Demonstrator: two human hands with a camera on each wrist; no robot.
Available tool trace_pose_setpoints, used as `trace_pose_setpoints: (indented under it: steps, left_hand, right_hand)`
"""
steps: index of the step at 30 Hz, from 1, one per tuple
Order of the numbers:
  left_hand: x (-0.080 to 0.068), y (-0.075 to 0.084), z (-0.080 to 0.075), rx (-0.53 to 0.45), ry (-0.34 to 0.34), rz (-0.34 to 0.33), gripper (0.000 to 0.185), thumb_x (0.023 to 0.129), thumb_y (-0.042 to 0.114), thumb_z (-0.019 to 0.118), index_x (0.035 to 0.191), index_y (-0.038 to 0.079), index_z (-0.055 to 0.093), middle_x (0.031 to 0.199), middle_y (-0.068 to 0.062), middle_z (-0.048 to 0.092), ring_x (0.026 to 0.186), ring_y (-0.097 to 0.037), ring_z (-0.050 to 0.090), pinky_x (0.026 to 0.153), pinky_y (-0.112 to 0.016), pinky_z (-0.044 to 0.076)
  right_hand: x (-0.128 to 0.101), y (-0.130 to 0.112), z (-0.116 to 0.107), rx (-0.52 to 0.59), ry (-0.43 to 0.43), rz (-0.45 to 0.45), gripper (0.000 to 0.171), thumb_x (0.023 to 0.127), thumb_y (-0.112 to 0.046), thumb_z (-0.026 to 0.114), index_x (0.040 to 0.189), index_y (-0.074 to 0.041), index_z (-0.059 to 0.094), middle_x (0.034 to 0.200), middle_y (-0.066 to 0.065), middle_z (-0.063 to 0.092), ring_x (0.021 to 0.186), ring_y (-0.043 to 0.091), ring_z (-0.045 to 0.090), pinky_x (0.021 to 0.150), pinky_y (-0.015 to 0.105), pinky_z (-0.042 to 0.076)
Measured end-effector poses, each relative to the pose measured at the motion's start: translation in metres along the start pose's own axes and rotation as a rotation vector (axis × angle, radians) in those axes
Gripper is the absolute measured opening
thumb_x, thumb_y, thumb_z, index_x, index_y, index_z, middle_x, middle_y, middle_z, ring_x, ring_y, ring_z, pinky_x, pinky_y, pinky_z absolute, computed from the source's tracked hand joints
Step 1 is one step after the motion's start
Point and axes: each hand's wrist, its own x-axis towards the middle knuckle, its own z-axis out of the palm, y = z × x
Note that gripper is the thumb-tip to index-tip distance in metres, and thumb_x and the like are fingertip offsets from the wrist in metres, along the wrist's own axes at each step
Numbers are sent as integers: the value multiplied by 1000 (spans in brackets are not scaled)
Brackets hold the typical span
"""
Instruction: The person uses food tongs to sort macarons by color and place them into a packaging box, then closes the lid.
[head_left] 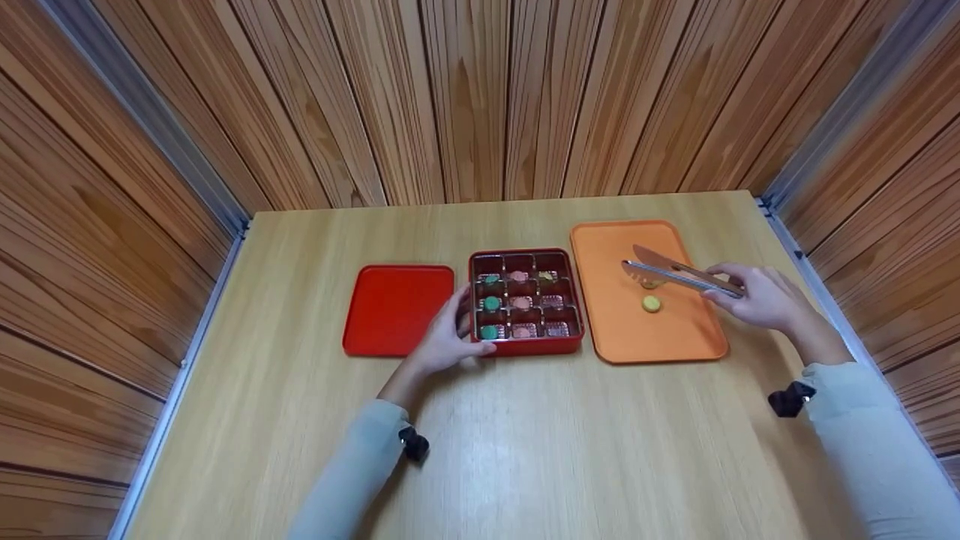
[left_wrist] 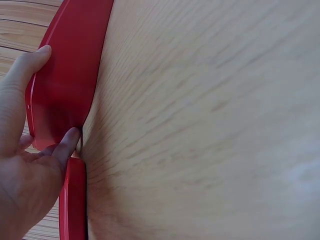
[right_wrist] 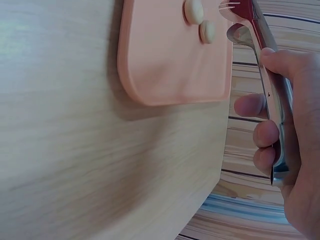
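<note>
A red box [head_left: 526, 341] with nine compartments holds several green, pink and yellow sweets. Its red lid [head_left: 396, 307] lies flat to the left. My left hand [head_left: 454, 336] rests with relaxed fingers against the box's left front corner. In the left wrist view its fingertips [left_wrist: 70, 140] touch a red plastic wall [left_wrist: 65, 90]. My right hand [head_left: 750, 296] grips metal tongs [head_left: 675, 274] over the orange tray [head_left: 675, 337]. The tong tips hover at one yellow sweet [head_left: 649, 283]; a second yellow sweet [head_left: 651, 303] lies just in front. The right wrist view shows the tongs [right_wrist: 260, 60], tray [right_wrist: 170, 65] and both sweets [right_wrist: 193, 10].
The wooden table [head_left: 525, 450] stretches bare toward me. Wood-panelled walls [head_left: 480, 97] close it in at the back and both sides, with metal rails at the corners. The tray's right edge lies near the table's right side.
</note>
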Motion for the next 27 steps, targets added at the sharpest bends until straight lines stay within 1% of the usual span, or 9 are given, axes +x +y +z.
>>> trace_pose_setpoints:
  steps: [6,11,15,17,20,23,27]
  left_hand:
    - [-1,1,0,13,4,-16,122,89,13,97,181,18,18,182,-15,35,170,-36,37,138,-49,41]
    - [-1,0,0,17,7,-16,121,89,15,96,182,20,18,183,-14,35,171,-35,36,139,-49,39]
    - [-2,-1,1,18,-1,-20,121,90,18,97,182,21,17,184,-12,33,172,-34,34,139,-49,40]
    - [-2,-1,1,8,-6,-16,122,90,16,97,182,20,16,184,-13,33,172,-35,35,139,-49,40]
    - [-1,-1,1,-24,-13,6,123,88,9,96,181,14,17,183,-17,33,171,-38,36,138,-51,40]
    - [0,-1,0,-45,-18,26,121,88,3,95,181,11,17,182,-21,33,171,-40,37,138,-52,40]
    - [0,-1,0,-24,-12,19,123,88,6,96,181,12,17,183,-20,33,172,-38,35,138,-50,40]
  right_hand:
    - [-2,3,-1,19,-38,37,45,109,-33,75,145,-7,68,85,7,68,64,16,52,54,27,42]
    - [-1,3,2,20,-77,75,46,111,-34,73,148,-8,66,89,9,68,68,20,55,55,28,42]
    - [-2,3,5,13,-91,89,46,112,-36,71,149,-9,65,89,8,67,65,20,53,53,29,41]
    - [-2,4,6,9,-89,87,45,111,-36,71,148,-10,66,88,7,67,63,19,52,52,29,40]
    - [-3,5,6,6,-77,81,44,111,-35,72,147,-9,67,84,6,66,59,17,51,50,28,39]
    - [-3,6,6,13,-71,82,44,111,-34,72,146,-8,67,85,7,66,58,17,52,49,28,40]
    - [-3,7,4,19,-85,86,44,111,-32,72,147,-8,66,88,8,66,61,18,53,51,29,42]
